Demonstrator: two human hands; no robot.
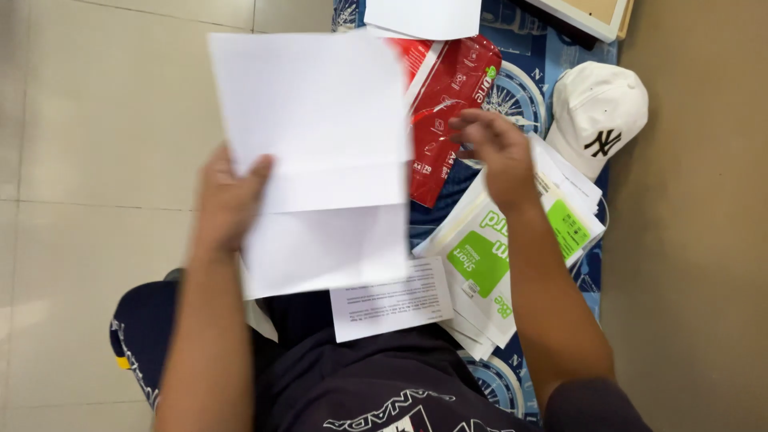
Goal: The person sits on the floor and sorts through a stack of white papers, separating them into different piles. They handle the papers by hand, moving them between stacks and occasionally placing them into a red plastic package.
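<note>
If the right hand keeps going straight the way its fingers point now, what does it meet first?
Most likely the red paper wrapper. The right hand points its fingers up and leftward in the head view, and the wrapper lies just beyond the fingertips, beside the white sheet held by the left hand. Depth is unclear; the hand may be hovering above it.

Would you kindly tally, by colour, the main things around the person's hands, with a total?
White: 3, namely the folded sheet in the left hand, the cap, and the small printed slip
Red: 1, the paper-ream wrapper near the right hand
Green and white: 1, the paper packs
Total: 5
</note>
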